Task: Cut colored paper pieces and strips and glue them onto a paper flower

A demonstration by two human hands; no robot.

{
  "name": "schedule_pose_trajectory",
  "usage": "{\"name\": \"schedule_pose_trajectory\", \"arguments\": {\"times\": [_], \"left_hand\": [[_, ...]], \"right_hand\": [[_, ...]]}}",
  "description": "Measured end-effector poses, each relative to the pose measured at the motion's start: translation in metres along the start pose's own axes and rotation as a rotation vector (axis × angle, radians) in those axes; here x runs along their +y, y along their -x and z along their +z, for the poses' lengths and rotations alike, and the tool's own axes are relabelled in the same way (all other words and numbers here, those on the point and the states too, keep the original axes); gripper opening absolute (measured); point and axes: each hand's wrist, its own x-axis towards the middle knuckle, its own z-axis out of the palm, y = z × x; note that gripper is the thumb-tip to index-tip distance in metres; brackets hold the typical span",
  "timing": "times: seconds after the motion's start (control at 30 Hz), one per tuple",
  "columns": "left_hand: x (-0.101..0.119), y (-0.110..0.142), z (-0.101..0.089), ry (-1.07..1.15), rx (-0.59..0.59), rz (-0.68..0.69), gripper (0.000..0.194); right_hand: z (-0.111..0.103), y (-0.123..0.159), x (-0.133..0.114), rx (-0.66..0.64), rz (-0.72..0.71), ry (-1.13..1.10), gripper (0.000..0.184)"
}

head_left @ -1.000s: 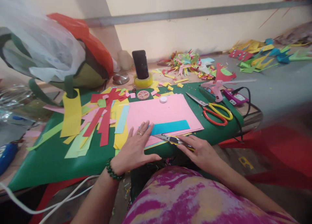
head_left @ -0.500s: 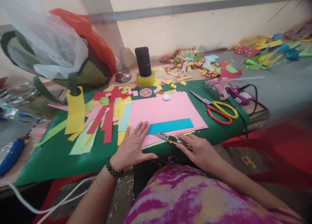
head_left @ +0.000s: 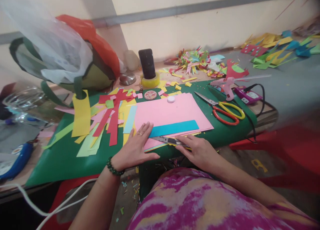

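My left hand [head_left: 136, 143] lies flat with its fingers spread on the left end of a stack of pink paper [head_left: 165, 111]. Its fingertips reach the left end of a blue paper strip [head_left: 175, 128] that lies along the near part of the stack. In my right hand [head_left: 198, 151] is a box cutter [head_left: 172, 141], held low over the stack's near edge. The cutter's blade points left, just below the strip, towards my left hand. A small white round cap [head_left: 171, 99] rests on the far part of the pink paper.
Scissors [head_left: 226, 113] with red and yellow handles lie right of the stack, near a pink glue gun [head_left: 226, 86]. Cut paper strips [head_left: 113, 126] spread to the left on the green mat [head_left: 62, 166]. A phone [head_left: 147, 63] stands in a yellow tape roll [head_left: 150, 81] behind.
My right hand has drawn the box cutter slightly left along the near side of the blue strip. My left hand stays pressed on the paper. The view has shifted a little.
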Motion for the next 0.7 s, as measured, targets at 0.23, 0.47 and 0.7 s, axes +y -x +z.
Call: {"name": "schedule_pose_trajectory", "arguments": {"times": [0.23, 0.47, 0.7], "left_hand": [[-0.007, 0.003, -0.005, -0.082, -0.020, -0.062, 0.105], [-0.001, 0.004, -0.001, -0.140, 0.017, -0.062, 0.104], [-0.005, 0.004, 0.001, -0.156, 0.017, -0.071, 0.101]], "right_hand": [[0.001, 0.001, -0.001, -0.011, 0.003, 0.015, 0.032], [0.005, -0.002, -0.011, -0.053, 0.033, 0.018, 0.035], [-0.013, 0.006, -0.010, -0.070, -0.023, -0.103, 0.026]]}}
